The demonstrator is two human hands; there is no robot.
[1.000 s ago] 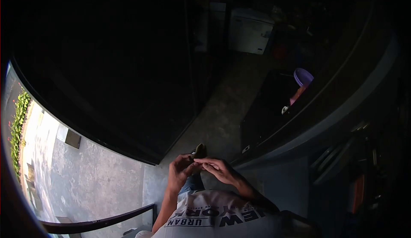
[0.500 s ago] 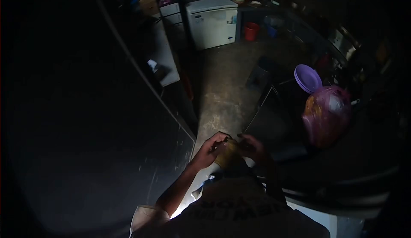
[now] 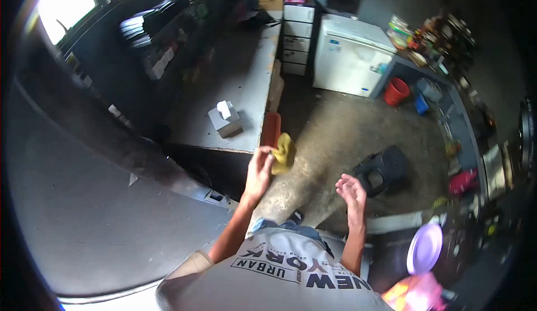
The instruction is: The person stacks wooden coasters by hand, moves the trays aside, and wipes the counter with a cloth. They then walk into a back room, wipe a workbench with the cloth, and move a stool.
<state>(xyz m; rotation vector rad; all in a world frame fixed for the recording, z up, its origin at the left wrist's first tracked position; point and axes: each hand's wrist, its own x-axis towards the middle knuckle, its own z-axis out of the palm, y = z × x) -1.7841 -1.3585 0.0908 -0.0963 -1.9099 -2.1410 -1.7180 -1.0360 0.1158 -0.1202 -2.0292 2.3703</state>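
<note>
A yellow cloth hangs from the fingertips of my left hand, over the floor near the corner of a long grey counter. My right hand is raised apart from it, fingers spread and slightly curled, holding nothing. Just beyond my right hand stands a black stool on the floor. A red tray or bin shows beside the counter edge, behind the cloth.
A grey tissue box sits on the counter. At the back are a white chest freezer, white drawers and a red bucket. Lower right are a purple basin and a pink bag. A large dark panel fills the left.
The view has turned and become much brighter. Both hands were close together at the yellow cloth; now they are apart, and only my left hand holds it.
</note>
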